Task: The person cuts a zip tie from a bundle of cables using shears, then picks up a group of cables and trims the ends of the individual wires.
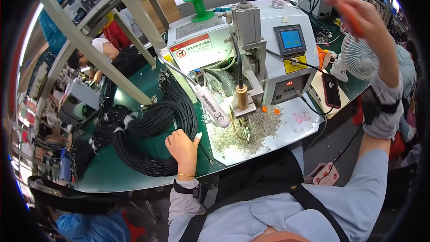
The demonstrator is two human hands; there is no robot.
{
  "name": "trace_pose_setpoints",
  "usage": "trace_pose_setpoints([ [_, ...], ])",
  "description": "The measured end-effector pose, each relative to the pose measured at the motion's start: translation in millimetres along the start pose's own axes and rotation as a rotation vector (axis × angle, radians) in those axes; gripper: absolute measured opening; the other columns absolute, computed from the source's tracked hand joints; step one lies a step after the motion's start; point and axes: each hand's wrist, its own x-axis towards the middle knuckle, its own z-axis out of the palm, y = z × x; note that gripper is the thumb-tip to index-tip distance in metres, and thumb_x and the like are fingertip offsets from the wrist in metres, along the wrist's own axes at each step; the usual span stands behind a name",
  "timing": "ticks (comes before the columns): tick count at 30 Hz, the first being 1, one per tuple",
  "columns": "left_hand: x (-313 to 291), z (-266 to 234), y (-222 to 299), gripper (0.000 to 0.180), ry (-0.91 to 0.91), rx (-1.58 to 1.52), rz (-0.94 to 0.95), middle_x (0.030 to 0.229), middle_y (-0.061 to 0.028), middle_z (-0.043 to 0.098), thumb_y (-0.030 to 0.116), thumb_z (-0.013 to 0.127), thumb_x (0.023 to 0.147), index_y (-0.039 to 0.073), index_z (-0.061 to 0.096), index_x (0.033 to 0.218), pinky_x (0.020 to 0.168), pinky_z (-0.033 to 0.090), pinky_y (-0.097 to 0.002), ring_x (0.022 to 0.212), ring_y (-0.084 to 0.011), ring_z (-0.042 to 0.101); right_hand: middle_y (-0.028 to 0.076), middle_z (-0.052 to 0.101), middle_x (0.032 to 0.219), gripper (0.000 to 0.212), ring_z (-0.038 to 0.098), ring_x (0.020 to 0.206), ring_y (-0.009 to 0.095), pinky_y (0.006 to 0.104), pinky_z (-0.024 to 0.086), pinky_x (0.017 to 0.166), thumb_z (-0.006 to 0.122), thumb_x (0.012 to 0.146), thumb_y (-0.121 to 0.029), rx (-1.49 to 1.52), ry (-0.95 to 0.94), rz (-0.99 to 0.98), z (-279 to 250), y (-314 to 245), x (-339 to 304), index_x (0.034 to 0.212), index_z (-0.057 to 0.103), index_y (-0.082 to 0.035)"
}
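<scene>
My left hand (182,150) lies at the near edge of a coil of black cables (154,118), fingers loosely bent and thumb stretched out to the right. The thumb tip wears a white cover, and nothing shows gripped in that hand. Raised high at the upper right, my right hand (368,17) is closed around a red-orange tool handle (348,18). Motion blurs it, so the tool's kind cannot be made out. Between the hands stands a grey bench machine (248,24) with a brass-coloured cylinder (242,97) over a metal plate (286,130) strewn with small metal pieces.
A white wand-shaped lamp (212,106) hangs before the machine. To the right are a phone (331,90) and a white fan (359,57). A green spool (198,6) sits on top. Shelf posts (96,60) rise at the left over the green table (98,177).
</scene>
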Motion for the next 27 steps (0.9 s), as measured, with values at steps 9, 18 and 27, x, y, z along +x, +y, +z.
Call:
trace_pose_setpoints([
  [9,4,11,-4,0.045,0.098,-0.017,-0.030,0.079,-0.0071,0.050,0.039,0.074,0.055,0.006,0.052,0.078,0.075,0.038,-0.0365,0.079,-0.0243,0.050,-0.003,0.046,0.060,0.024,0.041,0.050,0.002,0.0154,0.032,0.043,0.050,0.088,-0.017,-0.020,-0.084,0.045,64,22,33,0.105,0.054,-0.001],
  [18,-13,4,-4,0.040,0.117,-0.085,-0.119,0.081,-0.0077,0.053,0.028,0.075,0.060,0.003,0.056,0.086,0.071,0.041,-0.0342,0.079,-0.0256,0.052,0.011,0.059,0.082,0.038,0.059,0.069,0.015,0.0204,0.047,0.058,0.055,0.084,-0.016,0.549,0.096,0.022,88,17,-131,0.115,0.047,0.004],
  [27,11,9,-49,0.022,-0.098,-1.275,-0.471,0.076,-0.0059,0.059,0.010,0.067,0.069,-0.001,0.057,0.086,0.060,0.045,-0.0268,0.066,-0.0174,0.057,0.012,0.061,0.061,0.039,0.064,0.073,0.025,0.0317,0.050,0.066,0.068,0.072,-0.021,0.875,-0.400,0.201,186,0,-203,0.104,0.059,-0.001],
])
